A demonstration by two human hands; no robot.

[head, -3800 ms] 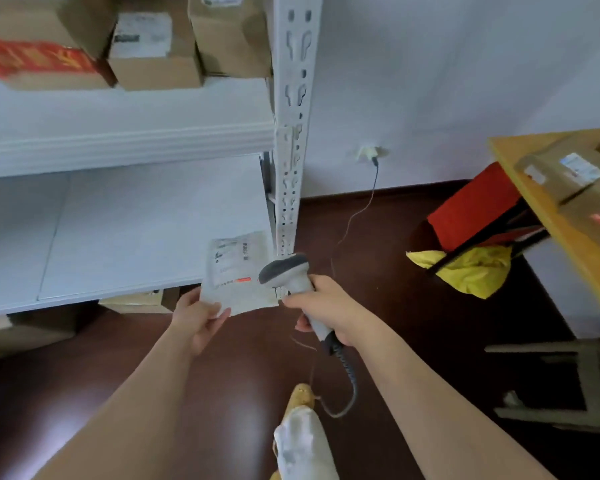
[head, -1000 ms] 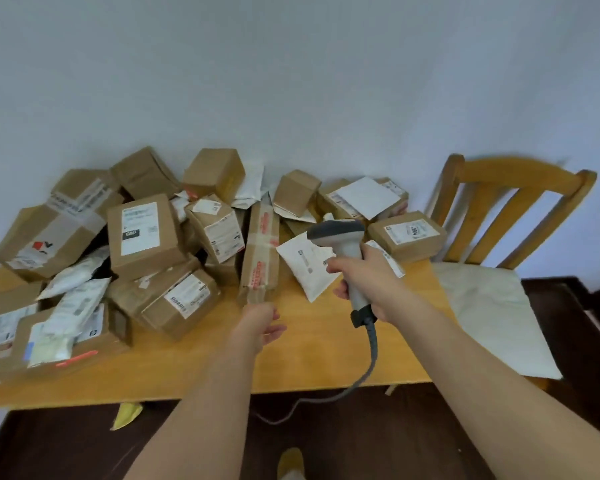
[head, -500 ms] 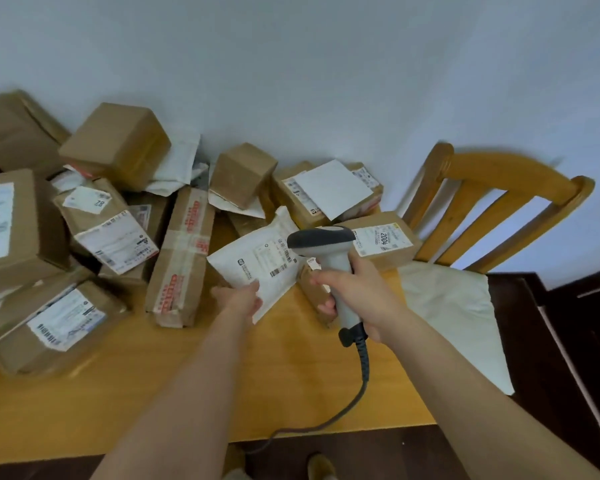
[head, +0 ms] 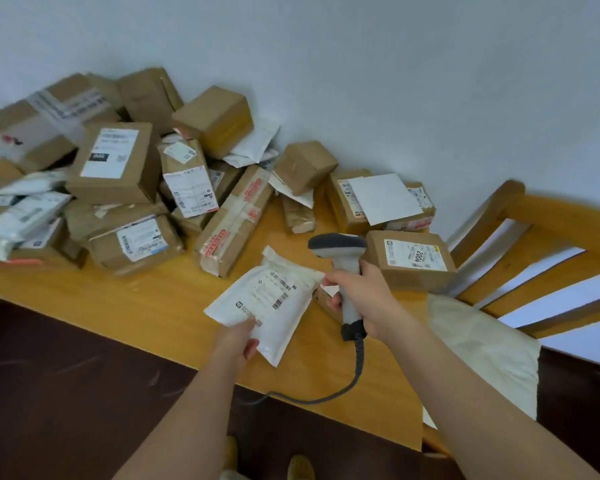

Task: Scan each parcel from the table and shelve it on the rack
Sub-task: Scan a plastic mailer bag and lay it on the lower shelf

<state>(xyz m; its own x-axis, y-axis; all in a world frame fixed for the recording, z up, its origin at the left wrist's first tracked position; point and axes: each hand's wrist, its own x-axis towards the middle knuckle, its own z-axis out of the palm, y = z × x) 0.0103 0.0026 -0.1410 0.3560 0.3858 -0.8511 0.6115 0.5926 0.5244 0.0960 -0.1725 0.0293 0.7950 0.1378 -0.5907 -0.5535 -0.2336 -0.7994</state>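
Observation:
My left hand (head: 239,337) grips the near corner of a white padded mailer (head: 269,303), lifted over the wooden table (head: 146,303) with its barcode label facing up. My right hand (head: 361,296) is closed around the handle of a grey barcode scanner (head: 340,251), whose head sits just right of the mailer's far end. Its cable (head: 340,389) hangs down across the table's front edge. Many brown cardboard parcels (head: 115,161) and white bags (head: 18,216) are piled on the table behind. The rack is out of view.
A wooden chair (head: 520,233) with a pale cushion (head: 478,355) stands right of the table. A box labelled 2004 (head: 413,265) lies beside the scanner. A long taped box (head: 236,216) lies left of the mailer. Dark floor (head: 66,393) lies in front.
My left hand has pulled the white mailer out of the pile toward me and lifted it. The scanner stays close to it. Earlier I turned from the rack to the table.

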